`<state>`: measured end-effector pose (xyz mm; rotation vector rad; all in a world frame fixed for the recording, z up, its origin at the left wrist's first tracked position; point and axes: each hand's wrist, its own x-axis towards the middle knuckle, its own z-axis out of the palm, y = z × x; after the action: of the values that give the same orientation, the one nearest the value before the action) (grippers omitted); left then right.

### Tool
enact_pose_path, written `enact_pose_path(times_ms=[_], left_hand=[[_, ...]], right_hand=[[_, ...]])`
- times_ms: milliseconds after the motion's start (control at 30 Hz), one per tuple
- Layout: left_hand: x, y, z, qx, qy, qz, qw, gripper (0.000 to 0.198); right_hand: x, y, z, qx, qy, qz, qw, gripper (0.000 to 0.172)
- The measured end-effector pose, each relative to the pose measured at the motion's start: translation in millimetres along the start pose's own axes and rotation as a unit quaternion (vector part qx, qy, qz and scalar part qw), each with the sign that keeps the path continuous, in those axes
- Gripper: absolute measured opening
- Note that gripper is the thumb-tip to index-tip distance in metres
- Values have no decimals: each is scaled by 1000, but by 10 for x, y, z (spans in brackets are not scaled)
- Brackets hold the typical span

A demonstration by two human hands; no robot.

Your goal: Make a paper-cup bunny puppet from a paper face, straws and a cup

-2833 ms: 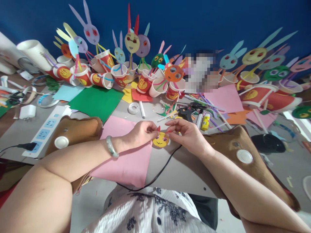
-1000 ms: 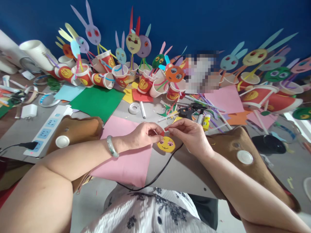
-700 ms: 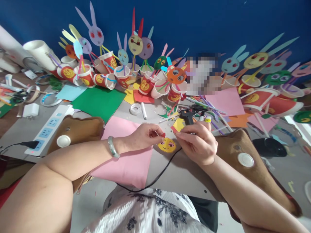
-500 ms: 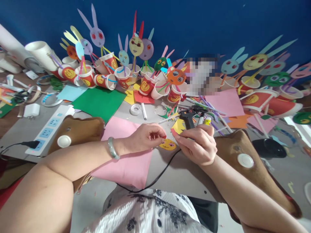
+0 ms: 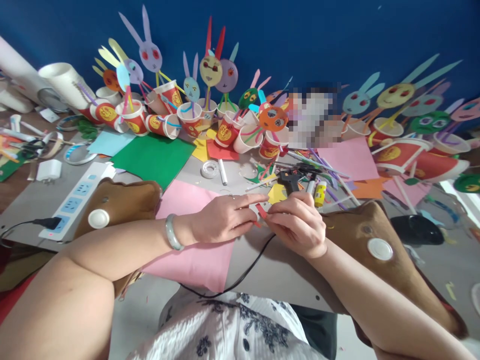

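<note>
My left hand (image 5: 221, 219) lies on the grey table (image 5: 285, 270) with its fingers stretched out to the right, over the spot where the yellow paper face was; the face is hidden under it. My right hand (image 5: 300, 222) is closed round the handle of a black glue gun (image 5: 290, 179), whose nozzle end sticks up behind the knuckles. A small red paper piece (image 5: 261, 211) sits at the right hand's fingertips, touching the left fingers. A pink sheet (image 5: 195, 255) lies under my left wrist.
Paper cups with paper rabbit heads (image 5: 210, 70) crowd the back of the table. Green paper (image 5: 153, 157), a tape roll (image 5: 209, 169), a white marker (image 5: 222, 171), a glue stick (image 5: 319, 193) and a power strip (image 5: 73, 200) lie around. The black cable (image 5: 240, 277) runs toward me. Brown arm pads (image 5: 120, 200) flank me.
My right hand took hold of the glue gun and brought it in toward the left hand. My left hand's fingers stretched out and covered the yellow face.
</note>
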<state>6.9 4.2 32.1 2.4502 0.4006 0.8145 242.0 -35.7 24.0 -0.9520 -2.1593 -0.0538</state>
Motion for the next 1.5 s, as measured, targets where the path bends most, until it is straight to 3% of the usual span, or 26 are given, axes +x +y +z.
enact_pose_path(times_ms=[133,267,400,533,733,867,1200,1500], left_hand=[[-9,-21,12,69,-20,22,997,24],[-8,-34,27,105,-19,37,994,26],[7,-18,11,94,-48,12,994,27],[23,7,-2,73,-63,-13,995,29],[25,5,12,13,-63,-52,997,23],[17,-11,24,-2,-62,-50,997,21],[8,-34,36,69,-83,-10,994,26],[-2,-56,40,130,-76,13,989,35]], right_hand=[[3,-18,3,-1,4,-21,1000,15],[96,-96,12,69,24,-7,997,17],[157,-156,11,171,-10,81,982,14],[126,-170,25,267,-31,193,943,13],[78,-172,40,331,-39,264,905,13],[93,-171,31,338,-56,274,899,9],[99,-152,8,321,-99,287,897,20],[184,-137,-32,261,-114,242,928,9]])
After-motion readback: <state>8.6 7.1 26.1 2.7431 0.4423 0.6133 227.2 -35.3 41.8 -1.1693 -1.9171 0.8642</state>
